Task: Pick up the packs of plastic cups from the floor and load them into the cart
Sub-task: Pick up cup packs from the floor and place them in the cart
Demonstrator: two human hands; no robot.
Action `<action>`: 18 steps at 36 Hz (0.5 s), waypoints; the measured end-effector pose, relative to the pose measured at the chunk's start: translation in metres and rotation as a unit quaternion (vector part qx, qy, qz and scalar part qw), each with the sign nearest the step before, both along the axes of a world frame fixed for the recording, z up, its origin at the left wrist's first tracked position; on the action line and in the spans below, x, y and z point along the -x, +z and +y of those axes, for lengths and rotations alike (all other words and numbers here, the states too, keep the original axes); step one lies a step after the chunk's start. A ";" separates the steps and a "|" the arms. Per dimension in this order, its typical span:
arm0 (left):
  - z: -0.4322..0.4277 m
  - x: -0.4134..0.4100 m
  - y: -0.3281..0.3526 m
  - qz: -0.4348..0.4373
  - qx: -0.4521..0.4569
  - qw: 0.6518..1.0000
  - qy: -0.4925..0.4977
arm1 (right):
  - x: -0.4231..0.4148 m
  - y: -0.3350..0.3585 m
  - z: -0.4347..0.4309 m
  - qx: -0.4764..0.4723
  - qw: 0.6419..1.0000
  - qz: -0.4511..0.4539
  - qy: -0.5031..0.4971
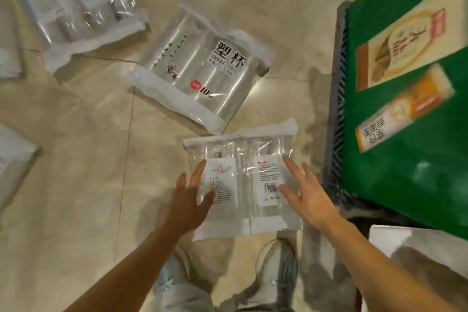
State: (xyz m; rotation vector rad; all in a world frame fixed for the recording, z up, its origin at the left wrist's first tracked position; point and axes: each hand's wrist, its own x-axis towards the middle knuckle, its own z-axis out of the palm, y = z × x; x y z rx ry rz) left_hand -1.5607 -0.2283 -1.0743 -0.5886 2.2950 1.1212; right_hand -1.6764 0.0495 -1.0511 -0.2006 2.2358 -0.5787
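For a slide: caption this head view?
Left hand and right hand, fingers straight, flank a clear plastic pack of cups beside the green cart.

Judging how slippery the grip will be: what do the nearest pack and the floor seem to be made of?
The pack looks like thin clear plastic film with a glossy finish: glare streaks cross it and the cups show through. Its white ends look like opaque film, perhaps paper. The floor looks like beige tile, likely polished ceramic or stone: there are thin joint lines and soft reflections.
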 end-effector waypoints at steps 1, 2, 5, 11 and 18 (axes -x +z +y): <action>-0.002 -0.005 -0.018 0.003 -0.012 1.000 -0.014 | -0.001 -0.012 0.001 0.007 1.000 -0.019 -0.002; -0.005 -0.011 -0.034 0.005 -0.031 0.999 -0.026 | -0.002 -0.023 0.001 0.022 0.999 -0.032 -0.006; 0.000 -0.014 -0.038 0.025 -0.076 0.997 -0.009 | -0.006 -0.036 0.001 0.060 0.998 -0.026 -0.022; -0.005 -0.005 0.022 0.097 -0.084 0.992 0.020 | 0.000 0.018 -0.007 0.067 0.996 0.030 -0.048; -0.044 0.030 0.201 0.115 -0.106 0.983 0.094 | 0.039 0.190 -0.043 0.098 0.990 0.091 -0.035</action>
